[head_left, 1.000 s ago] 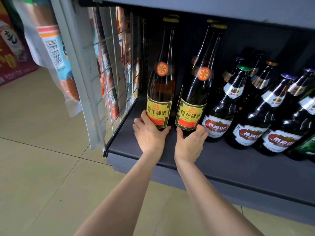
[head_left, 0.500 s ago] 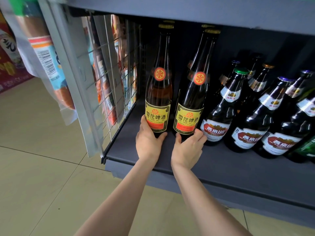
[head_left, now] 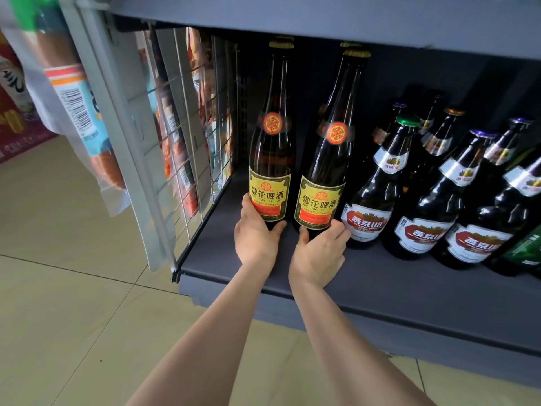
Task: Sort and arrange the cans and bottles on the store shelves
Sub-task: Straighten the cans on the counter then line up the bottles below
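- The dark grey metal shelf [head_left: 380,282] is carrying everything here, and its bare front lip is lying just under both wrists; if either tall bottle is being slid too far towards the person, it is risking tipping off that edge onto the tiled floor.
- The row of shorter dark glass beer bottles with red-and-white labels [head_left: 367,200] is standing just beyond the right fingertips, the nearest one touching or almost touching them; a sideways shove is likely knocking glass against glass and toppling neighbours.
- The left tall brown glass bottle with a yellow label [head_left: 270,159] is standing upright on the shelf, its base cupped by the left hand [head_left: 254,238], thumb and fingers curling round the foot.
- The right tall brown glass bottle with a yellow label [head_left: 322,183] is leaning slightly, its base being grasped by the right hand [head_left: 317,254]; held so low, the tall neck is liable to sway.
- Both bottles are capped, and look sealed and full, though the dark glass is hiding the level.
- The wire mesh side panel [head_left: 193,136] is standing left of the left fingers, well apart.
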A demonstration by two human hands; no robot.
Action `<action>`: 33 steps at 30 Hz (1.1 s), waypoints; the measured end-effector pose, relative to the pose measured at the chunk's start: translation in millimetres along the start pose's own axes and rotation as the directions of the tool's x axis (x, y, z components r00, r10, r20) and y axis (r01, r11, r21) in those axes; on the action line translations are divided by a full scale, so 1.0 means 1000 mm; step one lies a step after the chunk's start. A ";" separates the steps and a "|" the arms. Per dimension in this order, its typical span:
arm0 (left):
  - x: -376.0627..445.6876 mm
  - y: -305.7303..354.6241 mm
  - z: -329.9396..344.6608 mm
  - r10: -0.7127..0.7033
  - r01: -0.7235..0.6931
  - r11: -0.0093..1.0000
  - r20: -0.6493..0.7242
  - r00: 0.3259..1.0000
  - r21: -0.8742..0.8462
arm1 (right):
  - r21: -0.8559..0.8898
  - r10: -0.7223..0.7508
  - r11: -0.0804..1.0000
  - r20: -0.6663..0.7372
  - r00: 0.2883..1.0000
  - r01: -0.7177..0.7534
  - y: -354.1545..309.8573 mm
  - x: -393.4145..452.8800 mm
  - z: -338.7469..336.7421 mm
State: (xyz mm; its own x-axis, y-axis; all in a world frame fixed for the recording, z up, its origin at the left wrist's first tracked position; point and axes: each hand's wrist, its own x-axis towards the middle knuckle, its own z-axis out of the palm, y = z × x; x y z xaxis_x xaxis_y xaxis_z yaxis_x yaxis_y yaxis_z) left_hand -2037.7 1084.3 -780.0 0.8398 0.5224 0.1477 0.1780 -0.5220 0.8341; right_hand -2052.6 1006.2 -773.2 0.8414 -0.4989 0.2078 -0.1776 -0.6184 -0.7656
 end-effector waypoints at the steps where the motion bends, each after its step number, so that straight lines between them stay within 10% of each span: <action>1: 0.001 0.000 0.000 -0.001 0.001 1.000 0.001 1.000 0.001 | -0.005 -0.002 1.000 0.000 1.000 0.002 0.000 0.000 0.000; 18: 0.001 0.001 -0.002 0.013 -0.013 1.000 0.007 1.000 0.001 | -0.036 0.007 0.999 0.035 0.999 -0.006 0.000 0.004 0.000; 27: -0.054 0.020 0.010 0.106 -0.140 0.984 -0.265 0.958 -0.113 | 0.080 -0.283 0.959 0.235 0.930 0.272 0.070 0.033 -0.072; 33: -0.099 0.064 0.061 0.140 -0.131 0.987 0.098 0.985 -0.089 | 0.106 -0.015 0.994 -0.020 1.000 0.017 0.115 0.077 -0.119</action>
State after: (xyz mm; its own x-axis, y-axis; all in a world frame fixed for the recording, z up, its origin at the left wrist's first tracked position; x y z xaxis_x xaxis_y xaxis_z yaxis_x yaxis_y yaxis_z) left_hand -2078.2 958.0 -774.0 0.9026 0.3759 0.2100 0.0200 -0.5238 0.8516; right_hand -2069.4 824.4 -773.3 0.8338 -0.5011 0.2315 -0.1080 -0.5595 -0.8218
